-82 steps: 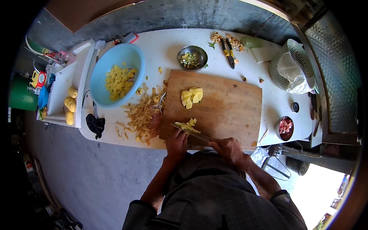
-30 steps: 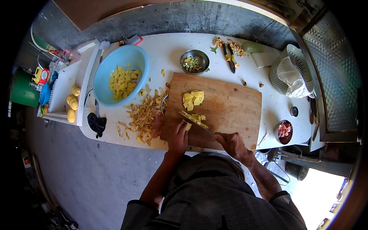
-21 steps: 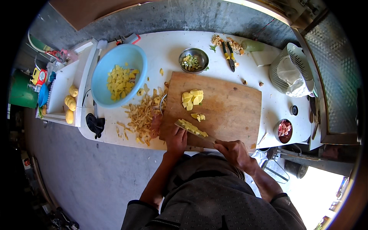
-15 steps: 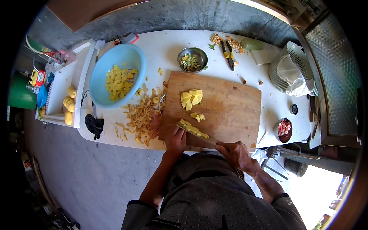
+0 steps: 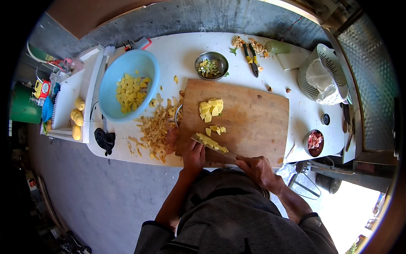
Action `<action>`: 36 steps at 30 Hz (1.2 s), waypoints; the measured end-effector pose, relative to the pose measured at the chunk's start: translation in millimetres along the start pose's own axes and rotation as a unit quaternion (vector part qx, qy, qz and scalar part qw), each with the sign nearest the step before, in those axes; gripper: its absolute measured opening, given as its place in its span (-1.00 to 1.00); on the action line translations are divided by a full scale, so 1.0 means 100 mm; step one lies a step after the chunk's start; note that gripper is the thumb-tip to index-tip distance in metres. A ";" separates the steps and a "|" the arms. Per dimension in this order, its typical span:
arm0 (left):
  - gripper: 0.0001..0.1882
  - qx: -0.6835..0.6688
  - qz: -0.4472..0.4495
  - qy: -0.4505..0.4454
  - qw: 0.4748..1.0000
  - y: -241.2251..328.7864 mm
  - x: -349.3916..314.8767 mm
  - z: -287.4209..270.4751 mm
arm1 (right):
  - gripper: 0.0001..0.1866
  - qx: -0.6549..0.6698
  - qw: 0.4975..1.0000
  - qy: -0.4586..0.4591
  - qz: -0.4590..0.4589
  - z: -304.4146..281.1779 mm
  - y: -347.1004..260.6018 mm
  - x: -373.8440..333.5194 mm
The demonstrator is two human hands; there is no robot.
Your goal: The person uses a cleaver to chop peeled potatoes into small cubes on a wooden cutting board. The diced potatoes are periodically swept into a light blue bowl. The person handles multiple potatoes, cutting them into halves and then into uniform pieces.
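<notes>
My right hand (image 5: 259, 170) grips the handle of a kitchen knife (image 5: 230, 155), its blade slanting up to the left over the near part of a wooden cutting board (image 5: 258, 122). Pale yellow potato pieces (image 5: 210, 144) lie along the blade. My left hand (image 5: 194, 157) is closed against the blade's left end, its fingertips partly hidden; what they hold, if anything, does not show. Just beyond the blade are a few small potato pieces (image 5: 218, 129). Farther up the board sits a pile of cut potato (image 5: 211, 108).
Potato peelings (image 5: 158, 127) heap left of the board. Beyond them stands a blue basin (image 5: 153, 80) holding potato chunks. A metal bowl (image 5: 223, 58), pliers (image 5: 252, 60), a plastic basket (image 5: 305, 77) and a small bowl of meat (image 5: 315, 139) surround the board. Whole potatoes (image 5: 77, 117) lie far left.
The knife with its potato pieces has shifted slightly left and away from me. One more small piece shows beside the little group on the board. My left hand has hardly moved.
</notes>
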State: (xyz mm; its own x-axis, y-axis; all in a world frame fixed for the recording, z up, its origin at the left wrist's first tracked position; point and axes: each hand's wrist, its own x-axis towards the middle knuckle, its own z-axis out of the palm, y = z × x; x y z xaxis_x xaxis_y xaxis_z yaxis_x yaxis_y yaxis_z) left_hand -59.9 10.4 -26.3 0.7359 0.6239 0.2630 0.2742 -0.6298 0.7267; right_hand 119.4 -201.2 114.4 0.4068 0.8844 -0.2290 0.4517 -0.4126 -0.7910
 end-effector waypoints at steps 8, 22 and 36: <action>-0.77 0.012 0.018 0.014 1.000 0.00 0.00 0.00 | -0.66 -0.025 1.000 -0.012 0.006 -0.06 -0.08 -0.04; -0.75 0.009 0.006 0.022 1.000 0.03 -0.02 -0.01 | -0.63 -0.011 1.000 -0.010 0.006 -0.04 -0.05 0.01; -0.79 0.005 0.005 0.032 0.999 0.05 0.04 -0.02 | -0.65 -0.045 0.999 0.022 -0.013 0.17 0.15 0.14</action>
State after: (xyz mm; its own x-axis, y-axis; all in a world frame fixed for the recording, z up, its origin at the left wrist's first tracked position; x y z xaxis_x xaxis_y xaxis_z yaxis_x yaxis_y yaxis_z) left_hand -57.2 10.2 -20.0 0.6983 0.6450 0.3105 0.2727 -0.6407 0.7177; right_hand 118.1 -191.4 89.5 0.4278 0.8855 -0.1815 0.5318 -0.4089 -0.7416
